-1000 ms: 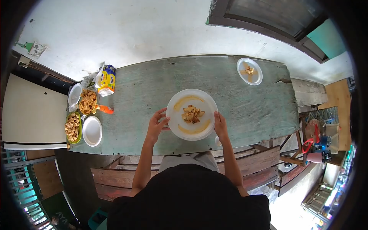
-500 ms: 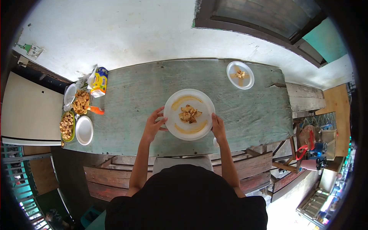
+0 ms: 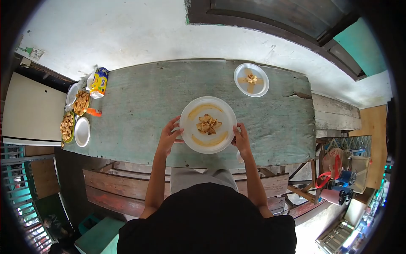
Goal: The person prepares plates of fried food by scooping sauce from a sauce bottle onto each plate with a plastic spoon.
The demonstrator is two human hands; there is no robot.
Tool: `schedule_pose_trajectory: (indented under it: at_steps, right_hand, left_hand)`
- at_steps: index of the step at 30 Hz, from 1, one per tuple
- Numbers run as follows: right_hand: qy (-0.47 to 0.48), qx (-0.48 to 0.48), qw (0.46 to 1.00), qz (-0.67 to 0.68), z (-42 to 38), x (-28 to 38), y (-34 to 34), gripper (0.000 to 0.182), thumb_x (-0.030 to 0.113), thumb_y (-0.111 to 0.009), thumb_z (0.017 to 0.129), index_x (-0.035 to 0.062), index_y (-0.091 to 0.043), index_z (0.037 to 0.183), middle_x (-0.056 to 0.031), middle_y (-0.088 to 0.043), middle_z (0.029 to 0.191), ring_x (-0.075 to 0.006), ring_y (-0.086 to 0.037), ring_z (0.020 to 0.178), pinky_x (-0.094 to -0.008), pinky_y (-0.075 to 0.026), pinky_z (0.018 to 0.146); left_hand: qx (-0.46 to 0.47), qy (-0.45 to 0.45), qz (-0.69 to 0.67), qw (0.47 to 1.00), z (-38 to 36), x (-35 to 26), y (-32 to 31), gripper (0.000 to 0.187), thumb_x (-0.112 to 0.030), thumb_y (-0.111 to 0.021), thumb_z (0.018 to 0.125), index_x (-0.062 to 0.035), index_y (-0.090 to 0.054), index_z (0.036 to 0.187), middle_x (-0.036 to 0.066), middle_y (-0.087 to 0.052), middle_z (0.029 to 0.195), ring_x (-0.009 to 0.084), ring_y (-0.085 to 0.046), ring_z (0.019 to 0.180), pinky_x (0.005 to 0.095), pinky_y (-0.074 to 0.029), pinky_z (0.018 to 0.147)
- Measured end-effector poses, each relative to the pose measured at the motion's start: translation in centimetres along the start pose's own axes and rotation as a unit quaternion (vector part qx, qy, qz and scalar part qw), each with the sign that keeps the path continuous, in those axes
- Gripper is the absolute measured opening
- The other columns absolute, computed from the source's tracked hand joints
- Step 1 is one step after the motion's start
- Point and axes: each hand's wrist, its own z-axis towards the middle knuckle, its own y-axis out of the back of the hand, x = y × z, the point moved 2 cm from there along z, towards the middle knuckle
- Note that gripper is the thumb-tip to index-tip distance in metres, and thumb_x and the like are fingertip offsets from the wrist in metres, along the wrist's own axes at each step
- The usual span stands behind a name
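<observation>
Seen from above, a person's two hands flank a round white plate (image 3: pixel 229 122) that lies between them, above the greenish table (image 3: pixel 135 114). The left hand (image 3: pixel 170 134) is spread, fingers and thumb at the near rim; whether it pinches, I cannot tell. The right hand (image 3: pixel 240 137) pinches the opposite rim. Between them, browned food pieces (image 3: pixel 209 124) sit mid-plate, flanked by two sauce arcs. Good handling means an even, level hold, fingertips kept outside the sauce. Beyond the right hand, well apart, rests another plate (image 3: pixel 264 88).
</observation>
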Motion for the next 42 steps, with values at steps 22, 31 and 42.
schedule_pose_trajectory:
  at_steps: [22, 31, 42]
  right_hand:
    - [-0.044, -0.017, 0.998, 0.035, 0.3, -1.2, 3.6, 0.021, 0.023, -0.066, 0.082, 0.0029, -0.06, 0.085, 0.0053, -0.046, 0.053, -0.0023, -0.035, 0.041, -0.0202, -0.024, 0.038]
    - [-0.062, -0.065, 0.996, -0.02, 3.7, -4.4, 3.2, 0.019, 0.019, -0.07, 0.077, 0.0019, -0.064, 0.083, 0.0036, -0.05, 0.058, -0.0039, -0.04, 0.046, -0.0206, -0.029, 0.042]
    - [-0.114, -0.061, 0.991, -0.018, 10.2, -6.1, 2.4, 0.018, 0.016, -0.069, 0.077, 0.0023, -0.064, 0.087, 0.0001, -0.059, 0.067, -0.0042, -0.039, 0.045, -0.0211, -0.03, 0.04]
  left_hand:
    - [-0.001, 0.004, 0.0, 1.0, 1.5, 1.1, -1.5, 0.051, -0.006, -0.06, 0.082, -0.0125, -0.045, 0.13, 0.006, -0.056, 0.108, 0.0164, -0.062, 0.086, 0.0314, -0.057, 0.063]
    - [-0.014, 0.037, 0.051, 0.998, 5.9, 4.2, -0.4, 0.051, -0.006, -0.06, 0.082, -0.0124, -0.045, 0.13, 0.008, -0.054, 0.111, 0.0185, -0.061, 0.089, 0.0334, -0.057, 0.068]
    - [-0.029, 0.121, 0.059, 0.99, 13.1, 5.4, 0.8, 0.05, -0.005, -0.062, 0.079, -0.0122, -0.048, 0.127, 0.007, -0.054, 0.109, 0.019, -0.059, 0.093, 0.0368, -0.056, 0.072]
